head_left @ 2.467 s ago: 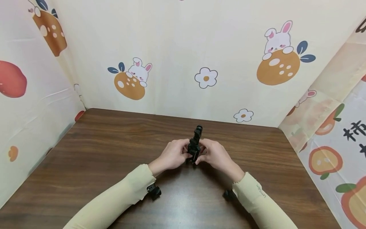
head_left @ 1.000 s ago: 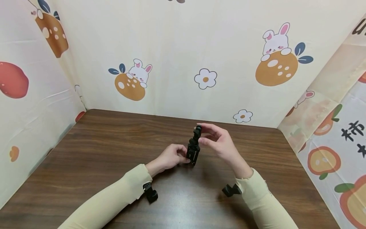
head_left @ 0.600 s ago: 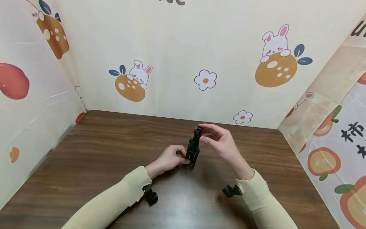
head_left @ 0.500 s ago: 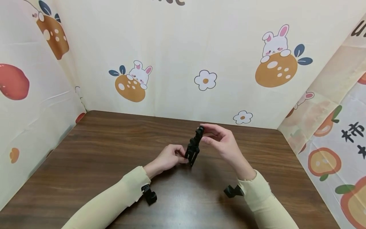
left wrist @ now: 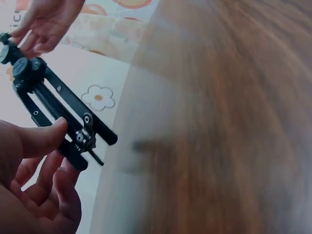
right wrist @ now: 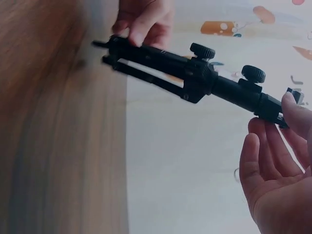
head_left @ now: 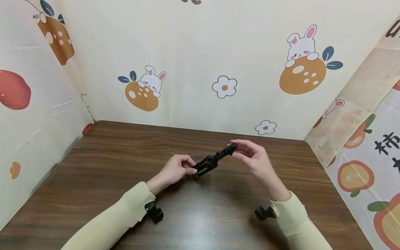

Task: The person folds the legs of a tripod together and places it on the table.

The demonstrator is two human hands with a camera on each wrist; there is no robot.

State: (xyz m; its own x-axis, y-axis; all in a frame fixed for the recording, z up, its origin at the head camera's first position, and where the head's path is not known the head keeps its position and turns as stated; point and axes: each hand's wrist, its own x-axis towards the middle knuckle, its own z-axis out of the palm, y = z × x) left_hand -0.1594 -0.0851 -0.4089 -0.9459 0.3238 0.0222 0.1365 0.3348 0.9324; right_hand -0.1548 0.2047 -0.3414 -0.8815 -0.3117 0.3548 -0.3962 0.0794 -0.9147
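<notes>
A small black tripod (head_left: 210, 163) with folded legs is held up at a slant over the table, its leg end low on the left and its head end higher on the right. My left hand (head_left: 172, 170) pinches the leg ends between thumb and fingers; the left wrist view shows the thumb lying across one leg (left wrist: 73, 100). At the other end, my right hand (head_left: 254, 159) grips the head between thumb and fingertips. Two round knobs stick out along the tripod's column (right wrist: 229, 91) in the right wrist view.
A brown wood-grain table (head_left: 200, 215) lies beneath both hands. Pale curtains (head_left: 193, 45) printed with rabbits, fruit and flowers hang at its back and both sides. Small black wrist cameras (head_left: 155, 212) are strapped at both sleeves.
My right hand let go of the body and took the tripod's head end. The tripod has tipped from near upright to a slant toward the right, and the hands have spread apart.
</notes>
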